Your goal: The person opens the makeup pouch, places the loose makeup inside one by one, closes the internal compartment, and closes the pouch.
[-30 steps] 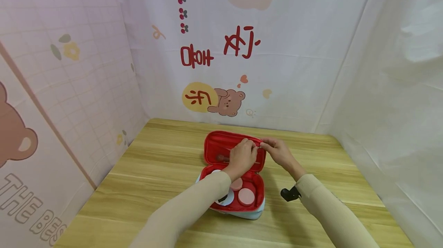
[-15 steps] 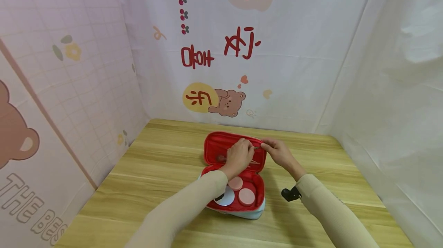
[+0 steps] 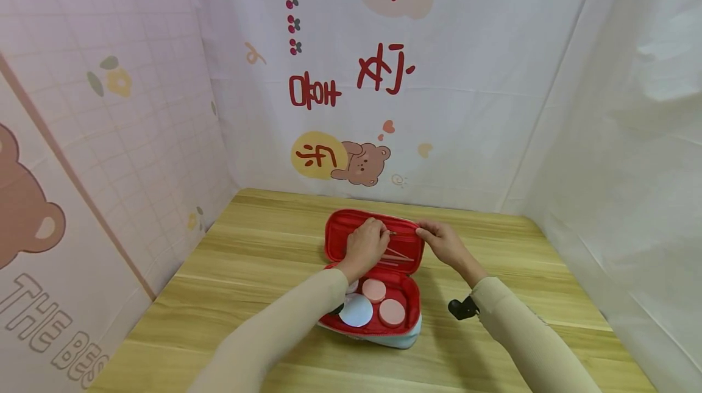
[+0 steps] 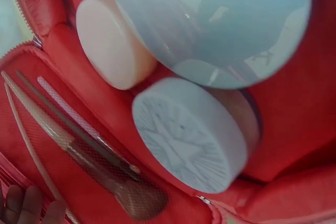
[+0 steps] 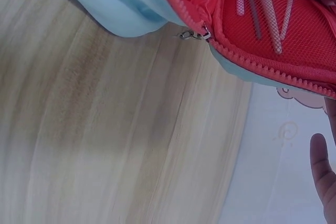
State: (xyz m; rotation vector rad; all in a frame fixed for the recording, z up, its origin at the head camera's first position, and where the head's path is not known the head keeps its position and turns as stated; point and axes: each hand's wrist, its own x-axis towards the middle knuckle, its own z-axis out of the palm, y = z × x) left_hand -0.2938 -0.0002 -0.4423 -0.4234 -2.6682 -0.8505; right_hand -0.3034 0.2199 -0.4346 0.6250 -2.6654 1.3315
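Note:
A light-blue zip-up makeup bag [image 3: 397,339] with red lining lies with its lid raised. My left hand [image 3: 364,248] reaches over the lid's mesh pocket [image 5: 302,32], its fingertips pinching a small zipper pull [image 3: 392,233] at the pocket's upper edge. Behind the mesh are a makeup brush [image 4: 140,198] and several thin sticks. My right hand [image 3: 443,245] grips the lid's upper right corner between thumb and fingers. In the base sit pink round containers [image 3: 392,312], a shiny round disc [image 3: 356,310] and a white jar with a star-patterned lid [image 4: 181,140]. My left forearm hides the base's left part.
The bag stands on a wood-grain table [image 3: 263,240]. Printed cloth [image 3: 460,106] hangs behind it and along both sides. A metal zipper slider [image 5: 205,34] sits at the bag's hinge side. A black wrist-camera mount [image 3: 462,308] juts from my right sleeve.
My left hand has slid leftward along the pocket's upper edge with the zipper pull, uncovering the sticks and more of the base. My right hand stays on the lid's corner.

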